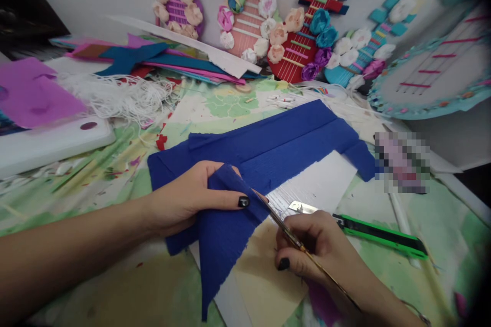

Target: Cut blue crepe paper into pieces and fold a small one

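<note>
My left hand (192,196) pinches a blue crepe paper piece (226,245) between thumb and fingers. The piece hangs down to a narrow point. My right hand (322,253) is closed around a slim tool (293,239), with a dark metal front and a golden rear; its exact kind is unclear. The tool's tip meets the paper's right edge, close to my left thumb. Behind my hands lies a larger folded sheet of blue crepe paper (276,140). A green utility knife (383,235), blade out, rests just beyond my right hand.
White and cream sheets (264,265) lie under my hands. Paper-flower-decorated guitar shapes (297,53) lean along the wall. At the left are tangled white string (118,102), coloured sheets (134,59) and a white foam-like slab (76,140). A patterned green cloth (130,214) covers the table.
</note>
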